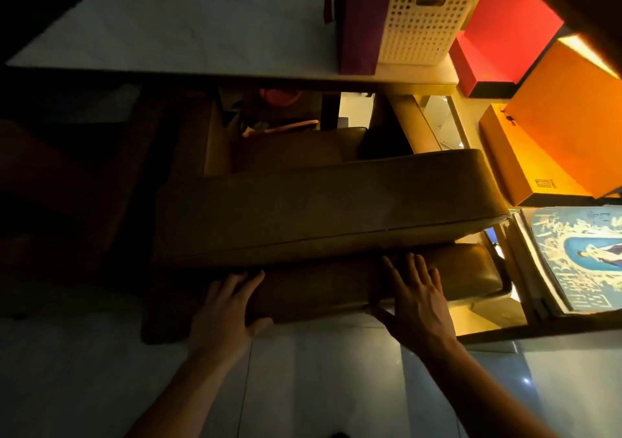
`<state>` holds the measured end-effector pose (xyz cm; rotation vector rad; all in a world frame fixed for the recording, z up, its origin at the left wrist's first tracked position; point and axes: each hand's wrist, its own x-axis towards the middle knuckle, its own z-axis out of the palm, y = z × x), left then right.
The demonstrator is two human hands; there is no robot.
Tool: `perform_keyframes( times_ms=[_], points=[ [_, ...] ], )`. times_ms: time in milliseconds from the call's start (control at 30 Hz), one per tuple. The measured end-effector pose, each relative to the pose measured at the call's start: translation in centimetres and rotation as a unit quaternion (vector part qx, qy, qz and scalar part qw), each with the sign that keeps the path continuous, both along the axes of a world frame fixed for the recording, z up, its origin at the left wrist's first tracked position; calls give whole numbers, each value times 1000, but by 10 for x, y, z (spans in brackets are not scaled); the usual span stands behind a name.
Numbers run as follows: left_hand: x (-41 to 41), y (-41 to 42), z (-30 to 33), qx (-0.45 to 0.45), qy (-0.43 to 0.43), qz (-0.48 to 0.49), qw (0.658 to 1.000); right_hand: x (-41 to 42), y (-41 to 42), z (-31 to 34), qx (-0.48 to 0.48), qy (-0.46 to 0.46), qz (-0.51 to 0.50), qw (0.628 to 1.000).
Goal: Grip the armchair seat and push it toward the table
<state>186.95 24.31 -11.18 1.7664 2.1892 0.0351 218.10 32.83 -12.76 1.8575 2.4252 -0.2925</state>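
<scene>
Head view, dim room, looking down on a brown leather cushion (370, 283) lying long and low just in front of the bigger brown bench seat (319, 209). Still half out, not tucked under that seat; front edge hanging over the pale tiled floor (319, 370). Judging by that, only partly home, with more sliding left.

Left hand (225, 306) spread flat on the cushion's left end, fingers straight, thumb hooked round the near edge. Right hand (417, 299) likewise splayed on top toward the right end, fingers fanned, thumb down the front face. Pressing rather than gripping, by the look of it.

Beyond the bench seat, a white table (168, 27) carrying a purple bag (360, 24) and white perforated basket (420, 24). Right of the bench seat, red box (498, 30), orange box (555, 128), blue printed poster (585, 256).
</scene>
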Motion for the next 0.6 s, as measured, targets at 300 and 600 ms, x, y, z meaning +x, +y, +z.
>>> perform_keyframes(
  times_ms=[300, 600],
  points=[
    [-39, -37, -8, 20, 5, -32, 999, -33, -64, -1, -2, -25, -26, 999],
    [-96, -76, -11, 24, 14, -66, 997, -84, -127, -6, -26, -42, -64, 997]
  ],
)
